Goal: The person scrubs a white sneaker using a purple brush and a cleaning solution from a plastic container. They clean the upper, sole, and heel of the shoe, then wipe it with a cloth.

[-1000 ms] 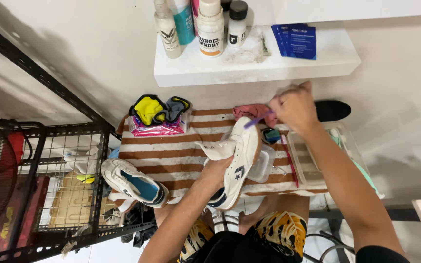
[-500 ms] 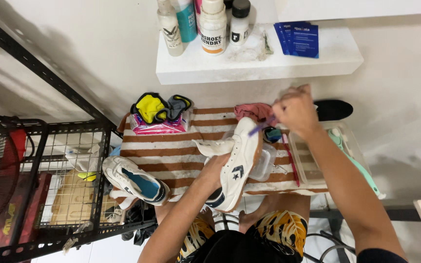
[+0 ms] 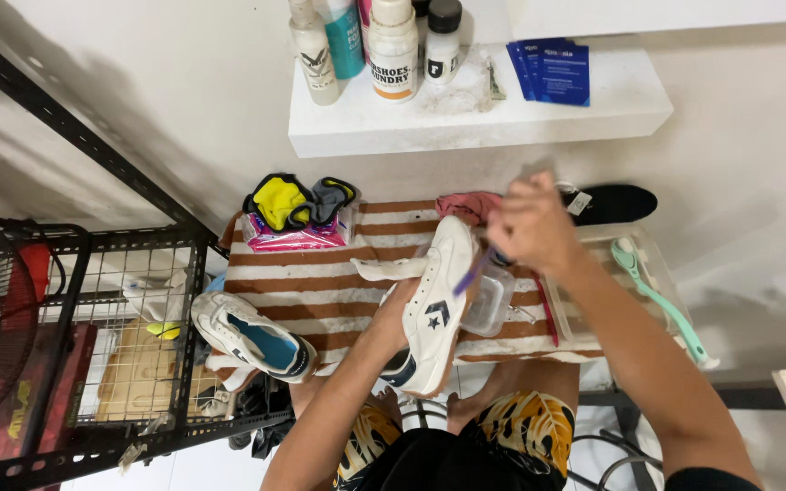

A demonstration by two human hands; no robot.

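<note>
Left hand point(image 3: 399, 314) grips white sneaker point(image 3: 438, 305) from beneath, tilted up over striped towel point(image 3: 320, 273) to expose its side. Right hand point(image 3: 531, 225) closed on purple brush point(image 3: 473, 271), bristles at sneaker.

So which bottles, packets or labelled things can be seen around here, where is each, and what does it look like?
Bottles: a row at the back of the white shelf; white, teal and black-capped, with printed labels.
Blue packets: flat, rectangular, on the shelf's right side.
Pink packet: on the striped cloth, under yellow and grey cloths.
Tag: small, white, by the black insole.
</note>
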